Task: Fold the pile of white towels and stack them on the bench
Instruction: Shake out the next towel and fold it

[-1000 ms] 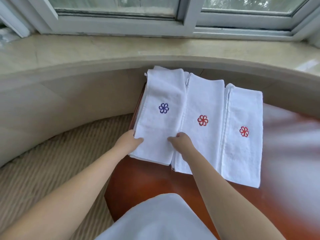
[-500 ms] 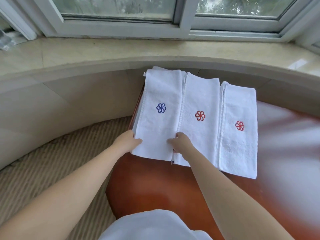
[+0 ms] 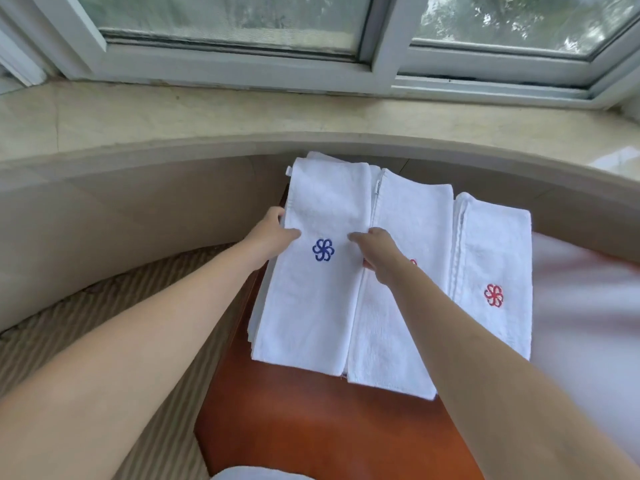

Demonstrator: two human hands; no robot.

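Three folded white towels lie side by side on the reddish-brown bench [image 3: 311, 427]. The left towel [image 3: 311, 306] carries a blue flower and tops a small stack. The middle towel [image 3: 408, 220] has a red flower mostly hidden under my right wrist. The right towel [image 3: 491, 271] shows a red flower. My left hand [image 3: 270, 233] grips the left towel's left edge at mid-length, thumb on top. My right hand [image 3: 377, 251] pinches that same towel's right edge, where it meets the middle towel.
A curved beige stone sill [image 3: 207, 126] and window frame [image 3: 242, 67] rise just behind the towels. Striped carpet [image 3: 86, 323] lies left of the bench. More white cloth [image 3: 588, 323] spreads at the right, and a white patch [image 3: 263, 472] sits at the bottom edge.
Both hands have slid from the near end of the blue-flower towel up to its middle, beside the flower. The camera has moved closer.
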